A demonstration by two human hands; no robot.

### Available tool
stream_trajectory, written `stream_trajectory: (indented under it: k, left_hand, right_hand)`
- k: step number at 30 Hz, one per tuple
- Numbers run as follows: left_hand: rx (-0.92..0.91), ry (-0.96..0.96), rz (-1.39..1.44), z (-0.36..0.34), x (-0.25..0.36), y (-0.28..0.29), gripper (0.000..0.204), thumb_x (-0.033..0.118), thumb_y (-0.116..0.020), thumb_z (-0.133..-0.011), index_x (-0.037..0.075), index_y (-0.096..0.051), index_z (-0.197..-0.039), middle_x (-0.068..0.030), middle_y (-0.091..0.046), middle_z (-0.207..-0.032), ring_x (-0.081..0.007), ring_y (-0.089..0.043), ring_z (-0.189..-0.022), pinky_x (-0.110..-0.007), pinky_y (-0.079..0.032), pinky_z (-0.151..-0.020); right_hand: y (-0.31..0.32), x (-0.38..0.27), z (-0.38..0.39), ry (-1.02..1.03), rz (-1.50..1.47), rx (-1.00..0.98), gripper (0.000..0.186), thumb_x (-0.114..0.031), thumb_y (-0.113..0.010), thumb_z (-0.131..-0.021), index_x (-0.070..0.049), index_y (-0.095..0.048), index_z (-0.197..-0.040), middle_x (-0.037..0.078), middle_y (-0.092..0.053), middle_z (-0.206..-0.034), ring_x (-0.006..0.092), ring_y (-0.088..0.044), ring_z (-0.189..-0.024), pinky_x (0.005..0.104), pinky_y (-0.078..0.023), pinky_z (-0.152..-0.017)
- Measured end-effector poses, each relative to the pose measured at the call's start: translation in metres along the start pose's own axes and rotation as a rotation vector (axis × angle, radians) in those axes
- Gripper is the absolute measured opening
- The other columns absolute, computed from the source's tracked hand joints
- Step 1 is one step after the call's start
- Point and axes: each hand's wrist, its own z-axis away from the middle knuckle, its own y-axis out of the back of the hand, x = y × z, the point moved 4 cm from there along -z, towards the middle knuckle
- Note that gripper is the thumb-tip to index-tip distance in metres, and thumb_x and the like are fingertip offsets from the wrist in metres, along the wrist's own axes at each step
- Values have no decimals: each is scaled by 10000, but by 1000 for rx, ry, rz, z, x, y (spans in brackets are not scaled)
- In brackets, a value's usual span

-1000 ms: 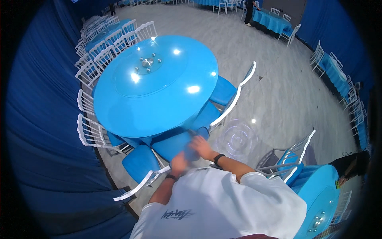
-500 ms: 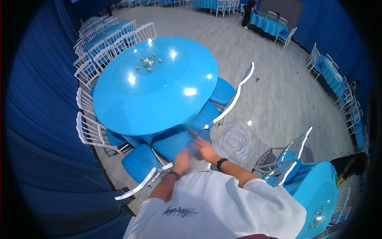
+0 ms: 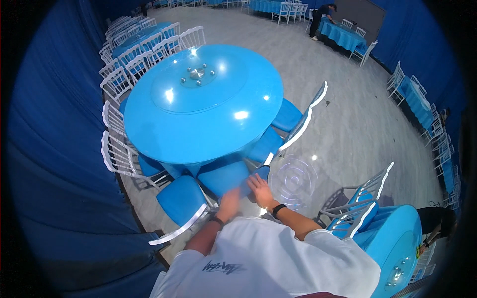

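My right hand (image 3: 261,190) has its fingers stretched out over a dark blue, soft-looking piece (image 3: 260,174); its exact kind is unclear. Beside it, my left hand (image 3: 229,204) is smeared by motion, so its fingers and anything in them cannot be made out. Both hands are low in front of my body, by a blue chair seat (image 3: 224,178) at the near side of a large round table (image 3: 194,136) with a glossy blue cover. Another blue seat (image 3: 180,199) with a white back is left of my left hand.
White chairs (image 3: 121,154) line the table's left side, and a white chair back (image 3: 308,116) stands at its right. A second blue table (image 3: 395,258) is at lower right, with a person (image 3: 437,222) bending over it. Blue curtains (image 3: 54,149) hang along the left.
The view has shifted slightly, moving the table a little rightward in it. My left hand is still blurred; my right hand stays on the dark blue piece, fingers more spread.
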Motion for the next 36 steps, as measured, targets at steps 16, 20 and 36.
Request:
stream_trajectory:
  k: [16,20,36]
  left_hand:
    - [28,227,112,50,-19,42,475,-11,-610,-820,26,-601,-1294,-190,-631,-1206,-401,-601,-1130,-506,-487,-940]
    - [181,343,175,60,-27,35,461,-47,-651,-770,62,-640,-1218,-149,-659,-1102,-380,-635,-1082,-500,-505,-912]
    - [167,503,128,28,26,19,639,-65,-682,-759,103,-652,-1375,-136,-664,-1350,-366,-577,-1250,-473,-397,-1142]
  right_hand:
    - [-37,-41,4,183,238,111,521,-79,-548,-932,-47,-548,-1452,154,-555,-1441,445,-400,-1475,605,-273,-1207]
    - [-37,-45,-7,289,228,51,524,-92,-574,-915,-32,-560,-1436,170,-576,-1414,418,-470,-1403,526,-329,-1197]
    - [32,51,-21,602,120,-7,501,-179,-668,-888,-93,-594,-1376,104,-607,-1411,291,-548,-1334,458,-400,-1164]
